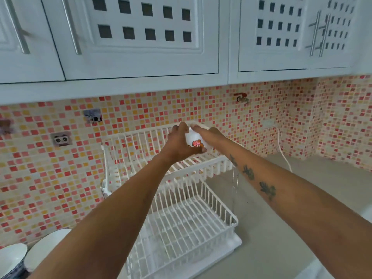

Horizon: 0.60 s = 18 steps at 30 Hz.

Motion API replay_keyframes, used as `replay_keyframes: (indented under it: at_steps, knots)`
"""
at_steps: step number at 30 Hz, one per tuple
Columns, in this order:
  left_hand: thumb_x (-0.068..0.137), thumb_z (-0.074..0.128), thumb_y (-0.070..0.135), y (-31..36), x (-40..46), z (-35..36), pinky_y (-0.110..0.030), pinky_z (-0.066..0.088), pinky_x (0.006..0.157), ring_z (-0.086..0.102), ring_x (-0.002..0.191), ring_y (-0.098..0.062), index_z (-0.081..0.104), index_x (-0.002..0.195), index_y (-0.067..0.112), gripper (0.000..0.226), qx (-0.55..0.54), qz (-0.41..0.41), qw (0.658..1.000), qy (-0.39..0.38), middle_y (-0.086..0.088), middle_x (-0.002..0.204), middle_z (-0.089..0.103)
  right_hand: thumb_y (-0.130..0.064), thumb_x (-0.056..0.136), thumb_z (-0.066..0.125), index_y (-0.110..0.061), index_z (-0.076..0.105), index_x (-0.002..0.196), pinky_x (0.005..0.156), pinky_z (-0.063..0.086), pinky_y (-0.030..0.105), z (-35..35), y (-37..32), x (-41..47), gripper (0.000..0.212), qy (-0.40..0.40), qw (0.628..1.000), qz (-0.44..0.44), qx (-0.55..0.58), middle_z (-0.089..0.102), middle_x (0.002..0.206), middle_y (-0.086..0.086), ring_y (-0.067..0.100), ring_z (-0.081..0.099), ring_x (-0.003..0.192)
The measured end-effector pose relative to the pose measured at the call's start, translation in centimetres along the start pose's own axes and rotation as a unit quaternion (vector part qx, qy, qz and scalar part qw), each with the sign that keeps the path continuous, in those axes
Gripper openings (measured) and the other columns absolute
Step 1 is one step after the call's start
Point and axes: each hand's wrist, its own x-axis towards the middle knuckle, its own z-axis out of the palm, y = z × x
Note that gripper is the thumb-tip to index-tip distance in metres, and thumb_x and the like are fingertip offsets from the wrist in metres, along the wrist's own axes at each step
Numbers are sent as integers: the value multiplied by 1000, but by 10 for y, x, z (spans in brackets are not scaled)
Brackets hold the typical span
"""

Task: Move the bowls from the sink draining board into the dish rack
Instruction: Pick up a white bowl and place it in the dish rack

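A small white bowl (pixel 194 140) with an orange and pink picture on its side is held over the upper tier of the white two-tier dish rack (pixel 141 141). My left hand (pixel 181 146) grips its near side. My right hand (pixel 207 133) holds its far rim from the right. The bowl looks tilted on its side, just above the upper shelf's bars. At the bottom left stand two more bowls: a white bowl with a blue pattern (pixel 12 260) and a plain white bowl (pixel 48 248) beside it, partly cut off by the frame.
The rack's lower tier (pixel 193 224) holds nothing. A grey counter (pixel 281 228) runs to the right of the rack, with a white cable (pixel 283 156) along the tiled wall. White cupboards (pixel 141 47) hang overhead. A red wall tap (pixel 241 97) sits above the rack.
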Motion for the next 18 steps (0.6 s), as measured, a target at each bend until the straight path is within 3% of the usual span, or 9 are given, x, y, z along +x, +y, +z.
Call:
replay_keyframes:
  at_steps: [1,4,9,12,16,18]
  knots:
    - [63,86,41,-1,3,6,-32,44,82,48,105,-26,41,126,7,85,17,-3,1000,-10,-14,126,46,-75,64,55,-9,55,129,94,50,40,1,5,6,92,2,1000,9,0,63,127,11,29,63,110]
    - [59,89,40,-7,11,24,-41,48,88,51,111,-35,39,129,1,94,64,-5,997,-41,-16,126,44,-57,80,57,-7,56,125,92,52,38,4,16,23,67,8,1000,17,-17,66,120,13,29,65,104]
    - [64,87,35,-12,20,33,-44,45,95,47,115,-37,39,128,1,87,123,-21,989,-84,-17,129,41,-34,95,47,-6,54,126,59,42,25,5,23,40,43,-10,997,33,-74,63,117,12,23,57,90]
    - [70,84,30,-15,22,34,-45,44,97,45,116,-36,40,125,3,76,137,-11,984,-117,-17,129,40,-24,98,44,-3,54,128,68,43,28,4,23,45,37,-21,991,48,-123,61,127,14,23,54,91]
    - [75,79,21,-17,20,34,-45,46,97,46,114,-36,40,123,7,64,111,4,983,-145,-17,129,41,-21,99,44,-1,52,128,68,45,31,5,25,51,36,8,988,51,-145,60,114,14,25,56,92]
    - [76,78,17,-18,18,32,-44,46,97,46,115,-36,39,125,8,64,100,0,984,-151,-17,132,41,-22,98,47,0,53,127,72,47,32,7,26,51,37,31,986,33,-164,61,116,16,29,60,98]
